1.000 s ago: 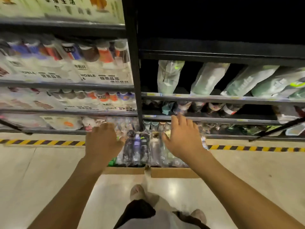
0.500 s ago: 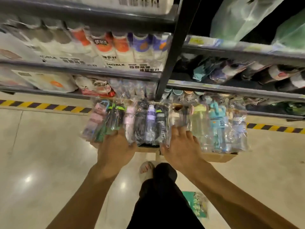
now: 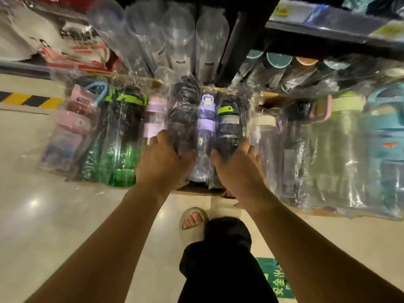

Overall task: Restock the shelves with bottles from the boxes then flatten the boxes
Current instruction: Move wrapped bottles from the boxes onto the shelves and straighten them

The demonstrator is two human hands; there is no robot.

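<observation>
Gripping one each, our L hand [image 3: 162,162] wraps the dark bottle [image 3: 184,110], R hand [image 3: 237,169] the green-capped bottle [image 3: 229,123], caps pointing twd shelf [image 3: 328,33].

Single head-worn wide-angle view, looking steeply down and forward, close above the wrapped bottles [image 3: 205,127], shelf edge overhead

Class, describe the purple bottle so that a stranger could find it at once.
Start at the cardboard box at the foot of the shelf, packed with wrapped bottles. Look between the left hand and right hand. The purple bottle stands there; its purple lid sets it apart from the black bottle and the lime-capped bottle beside it.
</observation>
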